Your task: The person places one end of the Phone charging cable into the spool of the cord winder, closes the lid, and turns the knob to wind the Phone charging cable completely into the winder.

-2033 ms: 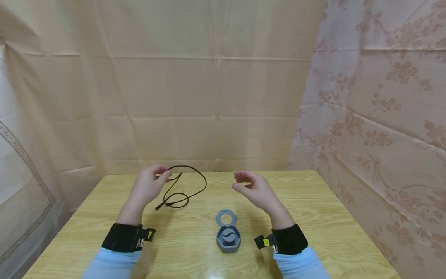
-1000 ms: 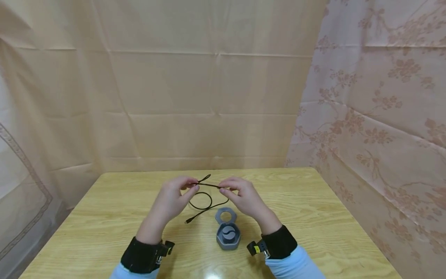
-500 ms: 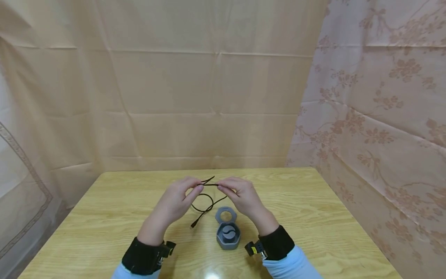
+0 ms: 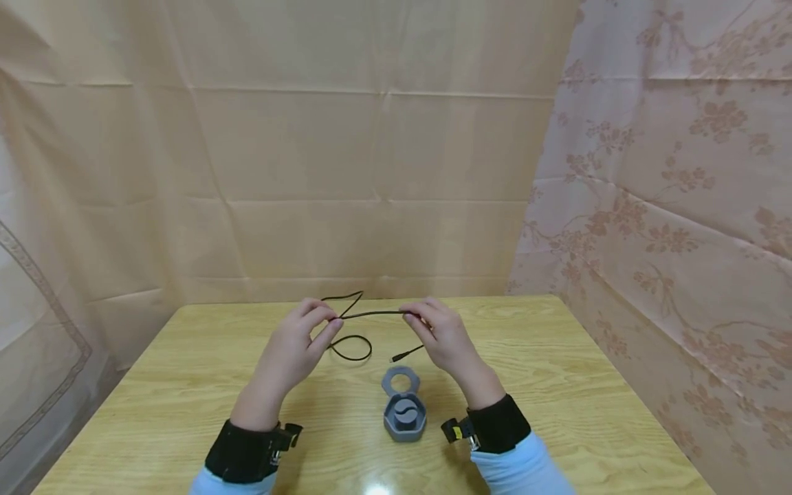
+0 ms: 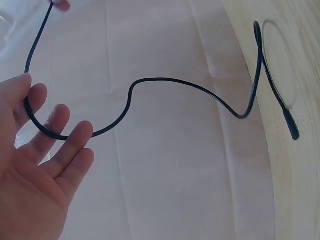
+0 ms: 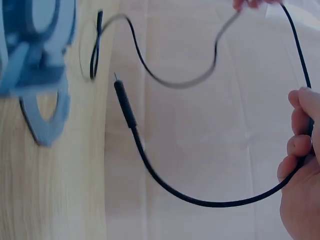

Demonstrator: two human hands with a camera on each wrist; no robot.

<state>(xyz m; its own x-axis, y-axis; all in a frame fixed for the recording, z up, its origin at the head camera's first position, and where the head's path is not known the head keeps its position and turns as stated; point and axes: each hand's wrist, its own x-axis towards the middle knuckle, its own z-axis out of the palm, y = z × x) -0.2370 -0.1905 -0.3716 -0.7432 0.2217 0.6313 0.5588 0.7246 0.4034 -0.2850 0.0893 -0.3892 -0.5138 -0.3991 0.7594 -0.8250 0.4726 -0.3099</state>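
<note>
A thin black cable [image 4: 374, 313] runs between the two hands above the table. The left hand [image 4: 301, 344] pinches it between thumb and index finger; in the left wrist view the cable [image 5: 165, 79] also passes across the other fingers. The right hand [image 4: 442, 340] pinches the cable further along. From the right hand hangs one end with a slim plug [image 6: 125, 102], pointing back toward the left. The other cable end [image 5: 291, 125] lies by the pale tabletop in the left wrist view, past a loop hanging below the left hand.
A grey hexagonal container [image 4: 405, 423] stands on the wooden table [image 4: 557, 412] between the forearms, its ring-shaped lid [image 4: 401, 380] opened backward. A beige curtain [image 4: 371, 172] hangs behind the table, with a floral curtain [image 4: 668, 240] at the right.
Both hands came together on the cable, then spread apart, drawing a stretch of it taut between them. The right hand took hold of it, and a plug end now hangs beside that hand.
</note>
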